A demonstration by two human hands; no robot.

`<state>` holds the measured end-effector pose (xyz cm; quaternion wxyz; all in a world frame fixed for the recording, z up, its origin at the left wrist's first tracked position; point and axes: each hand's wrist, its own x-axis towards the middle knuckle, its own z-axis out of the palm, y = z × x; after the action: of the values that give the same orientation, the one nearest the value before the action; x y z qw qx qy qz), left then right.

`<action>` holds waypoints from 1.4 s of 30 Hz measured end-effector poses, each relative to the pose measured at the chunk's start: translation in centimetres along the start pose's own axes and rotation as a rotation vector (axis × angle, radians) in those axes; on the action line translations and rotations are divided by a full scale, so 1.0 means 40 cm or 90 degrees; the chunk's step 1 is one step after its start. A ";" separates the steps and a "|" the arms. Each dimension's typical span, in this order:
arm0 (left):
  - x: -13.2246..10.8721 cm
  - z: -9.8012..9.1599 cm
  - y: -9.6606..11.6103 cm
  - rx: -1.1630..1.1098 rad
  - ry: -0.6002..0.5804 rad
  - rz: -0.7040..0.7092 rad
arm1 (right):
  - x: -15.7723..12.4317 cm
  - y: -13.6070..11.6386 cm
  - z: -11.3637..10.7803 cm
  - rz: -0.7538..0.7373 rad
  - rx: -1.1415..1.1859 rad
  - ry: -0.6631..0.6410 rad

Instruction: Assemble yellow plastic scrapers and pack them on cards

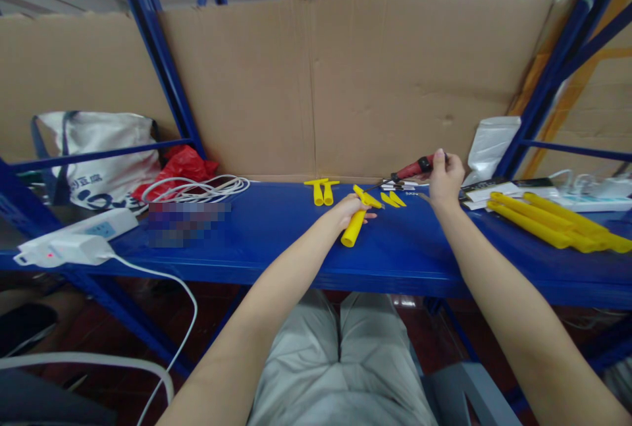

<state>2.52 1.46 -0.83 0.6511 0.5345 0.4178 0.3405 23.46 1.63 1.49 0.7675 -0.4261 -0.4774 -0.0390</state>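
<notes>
My left hand (348, 207) is closed around a yellow T-shaped plastic scraper-like tool (352, 227), its round handle end pointing down toward the shelf's front edge. In my right hand (446, 178), a screwdriver (413, 169) with a red and black handle is pinched near its rear end. Its thin shaft slants down to the left, toward the head of the yellow tool; whether the tip touches it I cannot tell. Just right of the left hand lie small flat yellow pieces (394, 199). Behind it are two similar yellow T-shaped tools (323, 193).
Several long yellow tubes (553, 222) lie on the blue shelf (276, 235) at right, beside papers and a white pouch (494, 143). Left are a power strip (83, 241), coiled white cable (212, 187), red plastic bag (185, 166) and cloth bag (106, 143). Cardboard (395, 83) stands behind.
</notes>
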 end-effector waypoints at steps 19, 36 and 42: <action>-0.014 0.004 0.004 -0.026 0.008 -0.002 | -0.008 -0.028 -0.001 0.024 -0.006 0.034; -0.008 -0.001 0.002 -0.022 0.012 -0.001 | -0.013 -0.042 0.005 0.091 0.074 -0.023; -0.025 -0.001 0.013 -0.002 0.054 -0.003 | -0.008 -0.046 -0.002 0.126 0.062 -0.115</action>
<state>2.07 0.70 -0.14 0.6346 0.5172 0.4458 0.3618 22.47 0.28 2.36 0.7411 -0.4350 -0.5018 0.0989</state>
